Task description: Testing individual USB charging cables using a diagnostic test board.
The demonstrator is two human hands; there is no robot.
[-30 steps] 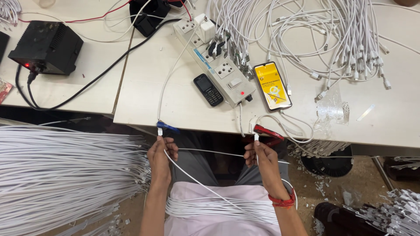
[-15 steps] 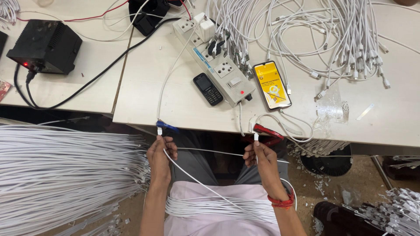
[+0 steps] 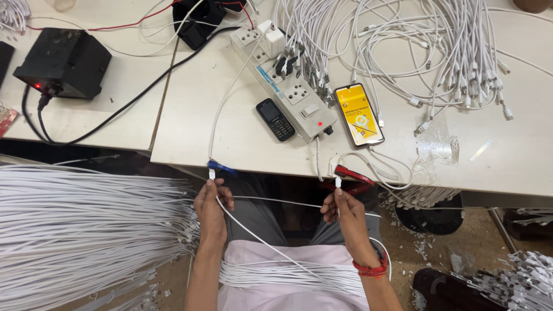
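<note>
My left hand (image 3: 211, 205) pinches one plug end of a white cable (image 3: 271, 201), and that end meets a blue clip connector (image 3: 221, 169) at the table's front edge. My right hand (image 3: 341, 210) pinches the cable's other plug end up against a red clip connector (image 3: 351, 173). The cable hangs taut between both hands and loops down toward my lap. A pile of white cables (image 3: 288, 273) lies across my lap on a pink cloth.
On the white table (image 3: 190, 132) sit a white power strip (image 3: 285, 80), a small black keypad phone (image 3: 275, 119), a smartphone with a yellow screen (image 3: 359, 114), a black box with a red light (image 3: 63, 62), and many loose white cables (image 3: 438, 52). A thick bundle of cables (image 3: 86, 230) lies at my left.
</note>
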